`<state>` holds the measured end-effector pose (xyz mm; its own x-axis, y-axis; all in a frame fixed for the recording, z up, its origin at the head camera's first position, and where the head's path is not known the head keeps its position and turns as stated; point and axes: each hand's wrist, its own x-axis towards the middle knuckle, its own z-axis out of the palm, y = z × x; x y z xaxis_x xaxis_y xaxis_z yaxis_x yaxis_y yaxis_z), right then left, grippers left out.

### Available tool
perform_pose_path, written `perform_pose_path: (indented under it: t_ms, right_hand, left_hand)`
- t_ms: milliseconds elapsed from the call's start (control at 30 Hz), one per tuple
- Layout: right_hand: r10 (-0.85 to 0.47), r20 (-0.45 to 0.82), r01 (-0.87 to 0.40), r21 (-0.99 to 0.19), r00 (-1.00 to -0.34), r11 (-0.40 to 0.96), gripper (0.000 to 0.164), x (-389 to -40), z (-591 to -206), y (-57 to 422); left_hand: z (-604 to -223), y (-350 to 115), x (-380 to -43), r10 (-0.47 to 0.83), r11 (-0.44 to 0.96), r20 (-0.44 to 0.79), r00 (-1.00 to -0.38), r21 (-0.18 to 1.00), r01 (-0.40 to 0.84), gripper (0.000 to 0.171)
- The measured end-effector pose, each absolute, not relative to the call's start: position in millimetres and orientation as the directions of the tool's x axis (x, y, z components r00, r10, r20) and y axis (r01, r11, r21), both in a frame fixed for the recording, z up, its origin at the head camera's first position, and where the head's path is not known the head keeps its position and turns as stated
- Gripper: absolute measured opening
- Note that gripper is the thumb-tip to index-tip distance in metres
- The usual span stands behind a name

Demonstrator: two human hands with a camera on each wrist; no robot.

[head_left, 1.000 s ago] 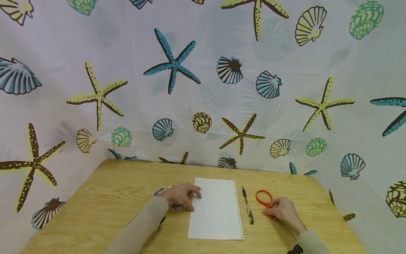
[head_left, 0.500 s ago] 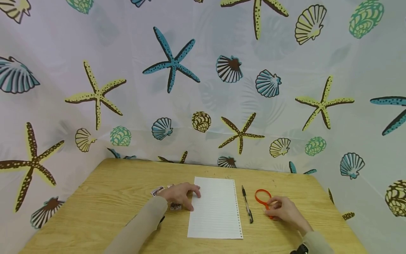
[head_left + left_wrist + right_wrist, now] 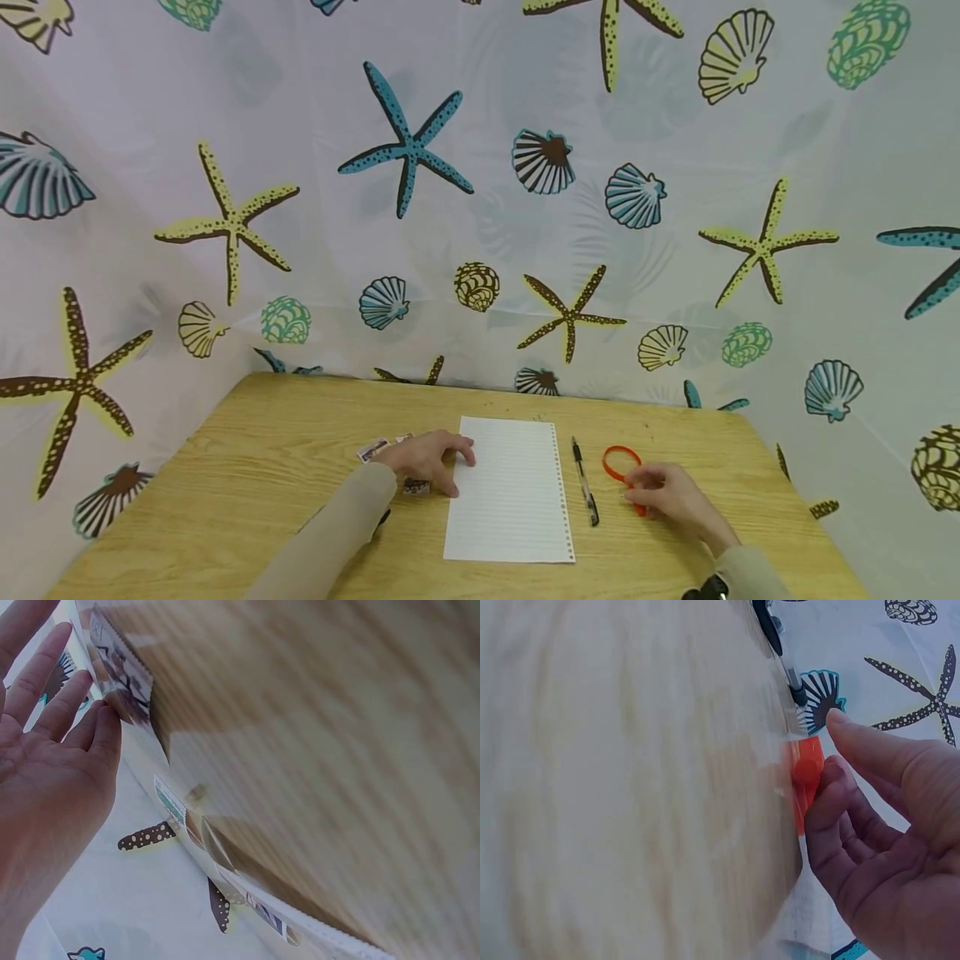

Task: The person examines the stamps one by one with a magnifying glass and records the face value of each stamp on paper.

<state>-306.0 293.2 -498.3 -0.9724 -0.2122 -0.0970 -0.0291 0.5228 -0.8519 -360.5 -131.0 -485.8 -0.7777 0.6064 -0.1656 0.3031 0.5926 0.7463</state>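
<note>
In the head view my left hand [image 3: 420, 457] lies with fingers spread at the left edge of a lined sheet of paper [image 3: 510, 492]. Postage stamps [image 3: 372, 450] show around and partly under it. The left wrist view has the relaxed fingers beside a stamp [image 3: 124, 675] with a perforated edge. On the right, my right hand [image 3: 671, 497] is over the handle of a red magnifying glass [image 3: 622, 463]. Up close, loosely curled fingers [image 3: 829, 802] are right at the red handle [image 3: 807, 769], while the thumb stands apart from it.
A black-capped clear pen [image 3: 585, 483] lies between the paper and the magnifying glass. The wooden table [image 3: 300, 433] is backed and flanked by a white curtain [image 3: 480, 225] printed with shells and starfish.
My right hand has shifted slightly right along the magnifying glass handle, and its thumb has drawn back a little. The left hand, paper and pen stay put.
</note>
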Motion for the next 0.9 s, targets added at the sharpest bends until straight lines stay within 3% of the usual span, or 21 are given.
perform_pose_path:
  t_ms: [300, 500, 900]
  right_hand:
    - [-0.258, -0.053, -0.091, -0.851, -0.965, 0.518, 0.028, -315.8, -497.7, 277.7]
    - [-0.331, -0.071, -0.108, -0.864, -0.941, 0.491, 0.029, -326.6, -496.8, 257.3]
    - [-0.352, -0.115, -0.099, -0.838, -0.929, 0.537, 0.034, -336.1, -495.5, 234.1]
  left_hand:
    - [-487.1, -130.7, -361.0, 0.611, 0.590, -0.165, -0.774, 0.747, 0.306, 0.038]
    - [-486.9, -132.0, -362.2, 0.600, 0.600, -0.165, -0.783, 0.740, 0.304, 0.038]
    - [-487.3, -131.7, -363.1, 0.574, 0.620, -0.187, -0.797, 0.735, 0.275, 0.036]
